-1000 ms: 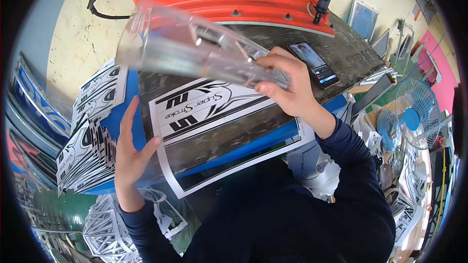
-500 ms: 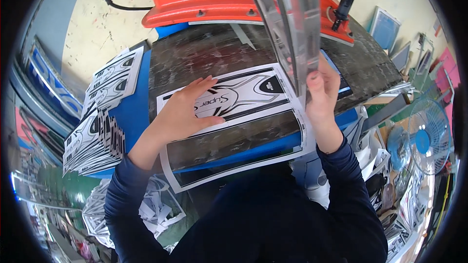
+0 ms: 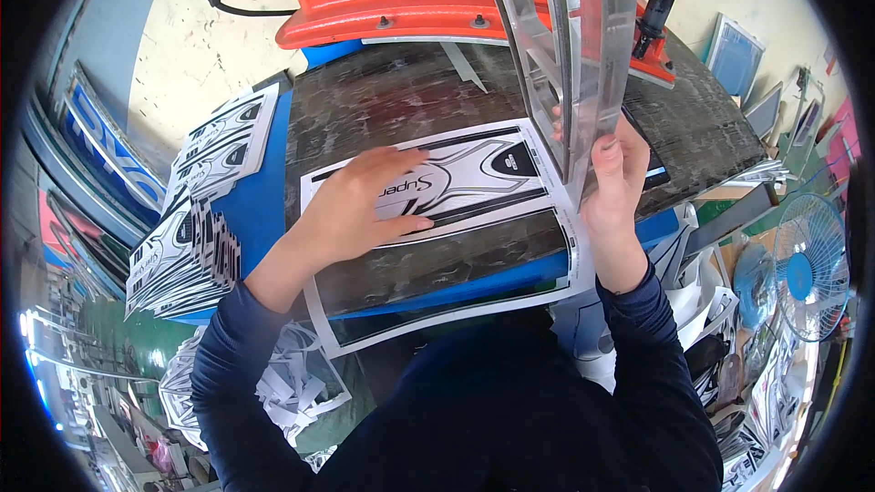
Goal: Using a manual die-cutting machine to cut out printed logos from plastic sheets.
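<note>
A white printed sheet (image 3: 465, 204) with black and grey graphics lies over the dark worktop, and its near part hangs past the front edge. One panel of the sheet is cut out, with the dark worktop showing through. My left hand (image 3: 360, 196) rests on the sheet's left part, thumb and fingers spread and holding nothing. A tall cutting die (image 3: 583, 82) with a clear and metal frame stands on edge at the sheet's right end. My right hand (image 3: 612, 187) grips it near its lower end; some of the fingers are hidden behind it.
Behind the worktop (image 3: 365, 109) is a red press arm (image 3: 401, 0) with a black handle (image 3: 658, 0). Stacked printed sheets (image 3: 214, 164) stand at the left on a blue surface. Paper scraps (image 3: 296, 383) lie below, and a blue fan (image 3: 800, 275) stands at the right.
The whole view has shifted slightly. The cutting die in my right hand has turned a little, showing more of its open frame. My left hand stays spread on the sheet.
</note>
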Demonstrator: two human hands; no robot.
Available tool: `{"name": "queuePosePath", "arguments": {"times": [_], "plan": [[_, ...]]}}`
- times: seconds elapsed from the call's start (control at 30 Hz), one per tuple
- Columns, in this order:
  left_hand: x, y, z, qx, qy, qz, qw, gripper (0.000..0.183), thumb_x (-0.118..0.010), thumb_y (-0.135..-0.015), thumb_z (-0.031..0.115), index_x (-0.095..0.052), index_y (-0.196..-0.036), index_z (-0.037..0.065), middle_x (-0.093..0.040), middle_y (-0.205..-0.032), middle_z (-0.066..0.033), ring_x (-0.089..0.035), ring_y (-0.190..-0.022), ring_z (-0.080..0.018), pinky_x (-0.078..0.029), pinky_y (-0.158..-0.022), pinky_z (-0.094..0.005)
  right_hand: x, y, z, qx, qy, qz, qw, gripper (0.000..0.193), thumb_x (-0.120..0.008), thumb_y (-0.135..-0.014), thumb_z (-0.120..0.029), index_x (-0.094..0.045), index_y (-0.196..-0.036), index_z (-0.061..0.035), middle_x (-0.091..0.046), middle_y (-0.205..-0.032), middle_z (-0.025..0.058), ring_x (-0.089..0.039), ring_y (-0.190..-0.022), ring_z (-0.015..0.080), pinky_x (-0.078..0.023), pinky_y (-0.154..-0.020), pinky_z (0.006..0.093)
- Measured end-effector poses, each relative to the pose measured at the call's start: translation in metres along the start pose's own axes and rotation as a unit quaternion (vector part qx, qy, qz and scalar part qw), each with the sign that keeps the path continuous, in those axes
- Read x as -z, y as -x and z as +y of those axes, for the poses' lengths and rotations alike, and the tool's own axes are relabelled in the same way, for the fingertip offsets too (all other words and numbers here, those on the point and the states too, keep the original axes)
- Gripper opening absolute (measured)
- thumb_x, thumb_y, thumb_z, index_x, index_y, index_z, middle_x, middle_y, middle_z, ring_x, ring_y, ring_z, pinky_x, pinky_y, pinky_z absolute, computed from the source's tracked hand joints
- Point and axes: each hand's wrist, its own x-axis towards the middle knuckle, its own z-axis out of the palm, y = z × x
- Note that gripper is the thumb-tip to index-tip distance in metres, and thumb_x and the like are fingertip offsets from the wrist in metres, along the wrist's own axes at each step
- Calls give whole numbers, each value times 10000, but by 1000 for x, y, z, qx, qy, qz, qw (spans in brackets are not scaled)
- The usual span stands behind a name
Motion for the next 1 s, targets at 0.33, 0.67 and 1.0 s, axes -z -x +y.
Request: {"name": "queuePosePath", "arguments": {"times": [0.33, 0.67, 1.0], "plan": [[-23, -31, 11, -196, -109, 62, 973, 187, -721, -900, 138, -710, -1050, 26, -739, -983, -133, -713, -899, -311, -580, -792, -380, 8, 4, 0, 3, 53, -1, 999, 750, -637, -928, -632, -669, -1160, 81, -706, -1097, 152, -663, -929, 180, -507, -881, 337], [47, 34, -52, 256, 392, 379, 798, 283, -595, -1018, 120, -596, -1272, -4, -716, -1060, -70, -706, -914, -169, -556, -764, -305, 2, 0, 5, -7, 25, 4, 1000, 744, -654, -922, -618, -661, -1189, 77, -709, -1118, 156, -669, -941, 185, -509, -891, 335], [204, 207, -71, 89, 58, 719, 687, 352, -587, -1037, 148, -577, -1363, 17, -697, -1185, -56, -670, -1052, -174, -524, -933, -357, 36, 10, 35, 7, -76, 39, 996, 776, -632, -972, -544, -513, -1331, 134, -608, -1279, 254, -618, -1088, 279, -469, -956, 419]]}}
